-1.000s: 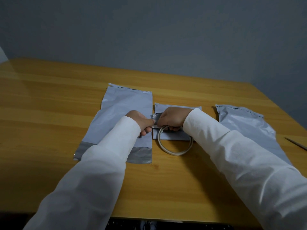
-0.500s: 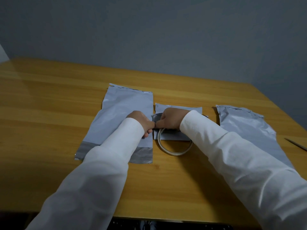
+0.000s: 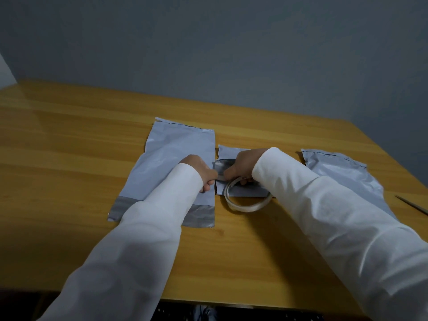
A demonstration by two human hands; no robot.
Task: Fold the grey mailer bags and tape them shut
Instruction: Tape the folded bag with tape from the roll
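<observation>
A folded grey mailer bag [image 3: 246, 192] lies at the table's middle. My right hand [image 3: 243, 165] rests on it and grips the top of a whitish tape roll [image 3: 246, 207], which leans over the bag's near edge. My left hand [image 3: 204, 173] sits at the bag's left edge with curled fingers and pinches the tape end. A shiny dark strip [image 3: 221, 168] shows between the two hands. An unfolded grey mailer bag [image 3: 176, 149] with a silver flap lies flat on the left, partly under my left sleeve. A third grey bag [image 3: 342, 176] lies on the right.
The wooden table [image 3: 69, 158] runs back to a grey wall. A thin dark stick [image 3: 412, 205] lies near the right edge. The table's near edge is just below my sleeves.
My right hand has slid left across the folded bag toward my left hand, and the tape roll came with it. The left hand stays at the bag's left edge.
</observation>
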